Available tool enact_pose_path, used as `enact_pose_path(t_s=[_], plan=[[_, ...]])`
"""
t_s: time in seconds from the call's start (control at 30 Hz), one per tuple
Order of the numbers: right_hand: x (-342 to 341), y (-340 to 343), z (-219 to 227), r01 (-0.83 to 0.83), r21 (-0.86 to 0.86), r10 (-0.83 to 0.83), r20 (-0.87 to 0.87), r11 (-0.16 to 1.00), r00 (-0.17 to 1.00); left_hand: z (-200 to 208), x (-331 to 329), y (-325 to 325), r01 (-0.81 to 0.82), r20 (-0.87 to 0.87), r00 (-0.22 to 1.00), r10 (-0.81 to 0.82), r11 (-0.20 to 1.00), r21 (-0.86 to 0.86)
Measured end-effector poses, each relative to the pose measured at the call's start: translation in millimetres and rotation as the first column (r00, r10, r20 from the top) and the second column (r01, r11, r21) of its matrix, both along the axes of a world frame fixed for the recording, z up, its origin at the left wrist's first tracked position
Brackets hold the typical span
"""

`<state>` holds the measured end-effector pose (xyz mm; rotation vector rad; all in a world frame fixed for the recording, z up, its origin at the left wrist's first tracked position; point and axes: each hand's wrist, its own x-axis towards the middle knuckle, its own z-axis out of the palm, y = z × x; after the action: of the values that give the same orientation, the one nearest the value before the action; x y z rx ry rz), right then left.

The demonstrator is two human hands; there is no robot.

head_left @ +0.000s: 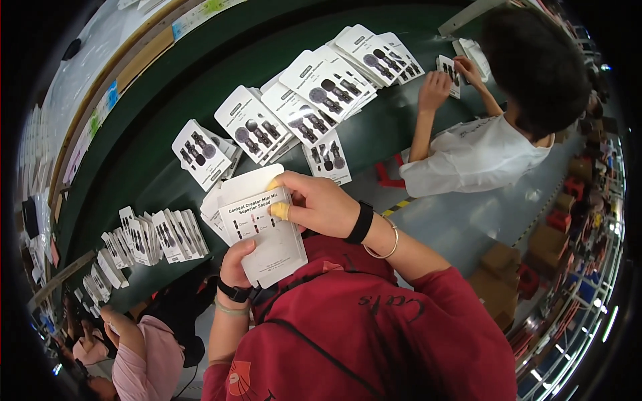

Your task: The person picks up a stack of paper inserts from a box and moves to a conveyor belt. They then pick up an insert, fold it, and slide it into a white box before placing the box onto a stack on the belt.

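In front of my body is a flat white carton printed with small microphone pictures, its back face up and a plain flap at the top. My left hand grips its lower left edge, the thumb lying on the front. My right hand pinches the upper right edge between thumb and index finger, both tipped with yellow finger covers. More white cartons show behind its left side; whether I hold them too I cannot tell. Just beyond are overlapping piles of like cartons and a smaller pile.
The dark green bench curves across in front of me. Rows of cartons stand on it at left. At right a person in white handles a carton; at lower left sits a person in pink. Brown boxes are on the floor.
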<state>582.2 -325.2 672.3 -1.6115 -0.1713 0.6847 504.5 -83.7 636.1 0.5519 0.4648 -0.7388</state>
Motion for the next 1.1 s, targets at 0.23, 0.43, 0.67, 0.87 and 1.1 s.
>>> enact_pose_path(t_s=[0.23,0.43,0.67,0.87,1.1], plan=[[-1.9,-7.7,-0.3,0.026,-0.005,-0.026,0.036,1.000,0.999,3.3,5.2,-4.9,0.025,0.018,0.999,-0.026,0.999,0.032],[-2.8,-14.4,-3.4,0.041,-0.028,-0.038,0.096,0.999,0.995,0.8,7.7,-7.1,0.076,0.023,0.997,-0.079,0.992,0.100],[-1.7,-20.2,-3.6,0.059,-0.016,-0.057,0.101,0.998,0.993,-4.4,9.3,-9.9,0.071,0.041,0.996,-0.077,0.988,0.135],[0.4,-24.2,-6.6,0.046,-0.011,-0.044,0.138,0.999,0.989,-3.6,10.5,-14.5,0.062,0.041,0.997,-0.068,0.989,0.136],[1.8,-24.6,-9.5,0.032,-0.039,-0.026,0.153,0.999,0.988,-0.6,10.5,-17.9,0.017,0.022,1.000,-0.019,0.997,0.080]])
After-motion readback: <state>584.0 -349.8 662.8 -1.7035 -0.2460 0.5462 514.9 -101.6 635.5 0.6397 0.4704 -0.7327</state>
